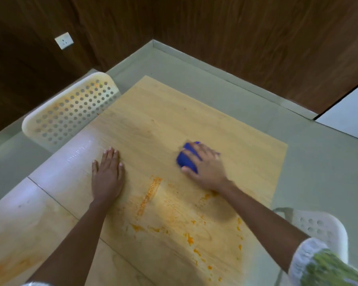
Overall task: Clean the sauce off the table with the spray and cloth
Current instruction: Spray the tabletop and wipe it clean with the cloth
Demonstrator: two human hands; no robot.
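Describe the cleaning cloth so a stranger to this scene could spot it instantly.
Start at the light wooden table filling the middle of the view, with orange sauce smears across its near half. Beyond the smears, toward the table's right side, the right hand presses on a bunched cloth. It is the only deep blue thing in sight.

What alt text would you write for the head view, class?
A right hand presses a blue cloth on a wooden table, beyond orange sauce smears. The left hand rests flat on the table.
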